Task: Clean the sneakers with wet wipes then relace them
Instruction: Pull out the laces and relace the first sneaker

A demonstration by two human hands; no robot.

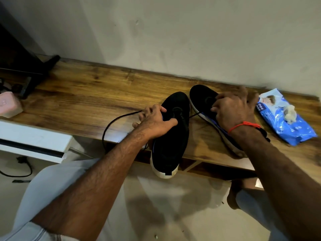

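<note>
Fingers of my left hand (154, 119) curl round the left black sneaker (171, 129), thumb hooked into its opening, and a black lace (118, 119) runs out from under those fingers, looping left over the wooden shelf (78, 94) edge. My right hand (232, 108) curls over the second black sneaker (203, 96), fingertips bent down at its tongue; whether they pinch a lace end I cannot tell, hand hides it. Short stretch of lace (195, 115) shows between the two shoes. Count: two sneakers, side by side on the shelf, toes toward the wall; left one overhangs the front edge, white heel sole off the shelf. One blue wet wipes pack (284, 119) just right of my right hand, a crumpled wipe (289, 113) sitting on top. One red thread band (243, 126) on my right wrist. Right sneaker's heel mostly hidden by my forearm. Pink container (8, 105) cut off at left edge; dark objects behind it hard to make out. One black cable (22, 167) on the floor below.
</note>
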